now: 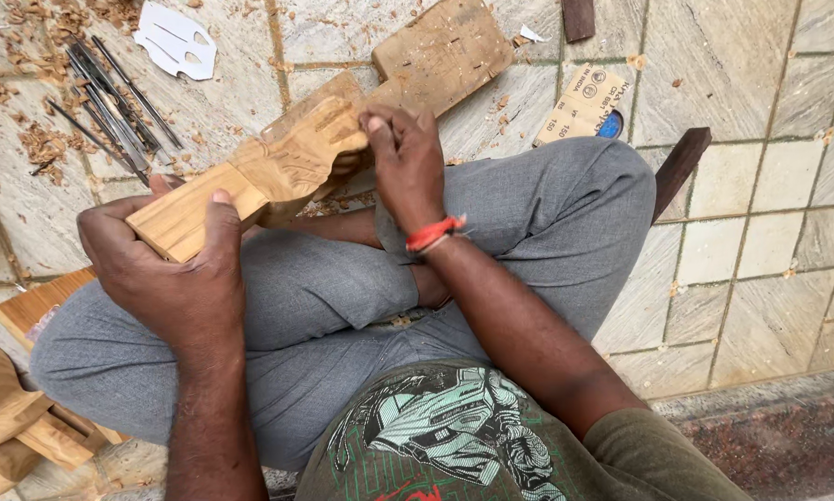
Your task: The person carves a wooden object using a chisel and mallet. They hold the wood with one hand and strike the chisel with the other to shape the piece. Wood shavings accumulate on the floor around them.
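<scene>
A long pale wooden block with carving in its middle (282,158) lies slanted across my lap. My left hand (171,269) grips its plain near end, thumb on top. My right hand (403,162), with a red band at the wrist, presses its closed fingertips onto the carved part; whatever lies under the fingers is hidden. I sit cross-legged in grey trousers (528,213) on a stone-tile floor.
Several thin metal carving tools (110,102) lie at the upper left among wood shavings. A white paper template (177,39) lies beyond them. A flat wooden board (445,46) and sheets of sandpaper (584,107) lie ahead. Wooden pieces (18,408) sit at the lower left.
</scene>
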